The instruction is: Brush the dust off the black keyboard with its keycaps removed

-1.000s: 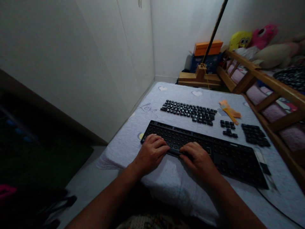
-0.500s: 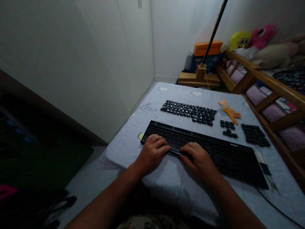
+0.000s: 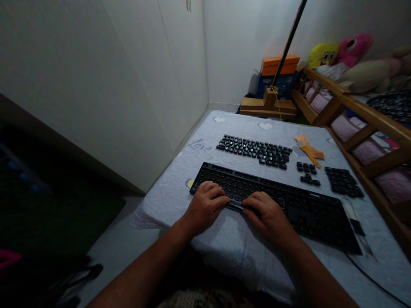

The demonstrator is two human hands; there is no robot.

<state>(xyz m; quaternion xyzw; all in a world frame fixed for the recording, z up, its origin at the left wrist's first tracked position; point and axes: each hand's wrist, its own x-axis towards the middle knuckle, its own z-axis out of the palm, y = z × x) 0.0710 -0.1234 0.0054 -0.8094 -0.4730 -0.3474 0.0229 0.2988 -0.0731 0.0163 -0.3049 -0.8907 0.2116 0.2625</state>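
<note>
A black keyboard (image 3: 316, 218) lies across the cloth-covered table, most of its keycaps off and round key mounts showing. My left hand (image 3: 208, 203) is closed at its front edge, fingers curled over the lower rows and thumb stretched inward. My right hand (image 3: 265, 209) grips the same edge just to the right, fingers bent on top and thumb low in front. Between the hands shows a long smooth bar (image 3: 236, 204), which looks like the space bar; its ends are hidden by my fingers. Behind lie black keycaps (image 3: 253, 148) in keyboard order.
Smaller keycap groups, an arrow cluster (image 3: 310, 179) and a number-pad block (image 3: 343, 182), lie at right. An orange-handled brush (image 3: 310, 155) rests on an orange cloth. Beside the keyboard is a tool with a dark band (image 3: 358, 227). A cable (image 3: 372, 273) trails right. A wooden rail (image 3: 359, 102) borders the table.
Almost nothing differs. Both hands keep their places at the keyboard's front edge, and the keycaps have not moved.
</note>
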